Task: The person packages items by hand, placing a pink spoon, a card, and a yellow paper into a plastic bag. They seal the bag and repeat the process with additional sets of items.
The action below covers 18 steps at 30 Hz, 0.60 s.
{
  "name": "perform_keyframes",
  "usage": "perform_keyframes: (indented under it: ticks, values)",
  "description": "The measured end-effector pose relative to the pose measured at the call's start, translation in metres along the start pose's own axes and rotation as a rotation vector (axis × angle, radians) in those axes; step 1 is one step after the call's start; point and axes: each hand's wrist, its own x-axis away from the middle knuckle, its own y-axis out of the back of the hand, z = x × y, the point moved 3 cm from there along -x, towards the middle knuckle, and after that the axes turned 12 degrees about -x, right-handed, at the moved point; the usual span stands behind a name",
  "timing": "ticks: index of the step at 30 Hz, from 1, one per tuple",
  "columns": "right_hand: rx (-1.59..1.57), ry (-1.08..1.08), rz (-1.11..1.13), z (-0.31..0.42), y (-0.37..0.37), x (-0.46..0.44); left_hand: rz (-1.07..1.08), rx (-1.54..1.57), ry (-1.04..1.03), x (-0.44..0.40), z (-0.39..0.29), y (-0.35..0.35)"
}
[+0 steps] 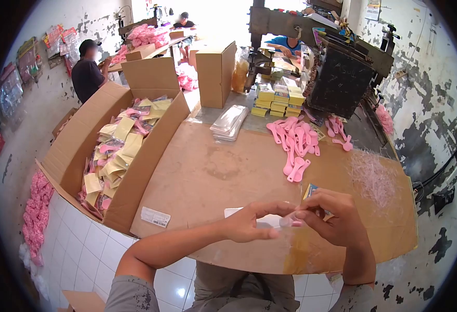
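The 2 hands meet above the near edge of the worktop (187, 187), which has brown cardboard on it. The right hand (335, 216) pinches a small pink and clear piece (292, 220). The left hand (246, 221) is just beside this piece with fingers spread; I cannot tell if it grips. Pink plastic spoons (297, 136) lie heaped toward the far edge. Flat clear plastic bags (229, 123) lie stacked left of them.

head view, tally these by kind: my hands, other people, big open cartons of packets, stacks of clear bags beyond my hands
Left hand and right hand: 2
Other people: 3
Big open carton of packets: 1
Stack of clear bags: 1
Total: 7
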Motion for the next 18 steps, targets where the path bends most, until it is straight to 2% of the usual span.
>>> perform_keyframes:
  ticks: [1, 4, 11, 14, 17, 18]
  values:
    - [0.017, -0.018, 0.006, -0.004, -0.003, 0.000, -0.019, -0.182, -0.031, 0.000, -0.006, 0.000]
    - [-0.004, -0.042, -0.017, -0.013, -0.009, 0.002, -0.071, -0.277, -0.033, -0.004, -0.019, -0.004]
    - [-0.169, -0.083, -0.142, -0.031, -0.012, 0.003, -0.114, -0.163, 0.076, -0.003, -0.010, 0.000]
    - [-0.121, -0.018, -0.204, -0.035, -0.014, 0.001, -0.181, -0.106, 0.064, -0.003, -0.007, -0.001]
    - [0.125, 0.306, -0.237, -0.039, -0.022, 0.001, -0.239, -0.228, 0.089, -0.001, -0.006, 0.002]
    - [0.253, 0.340, -0.211, -0.037, -0.024, 0.001, -0.238, -0.299, 0.112, 0.002, -0.004, 0.004]
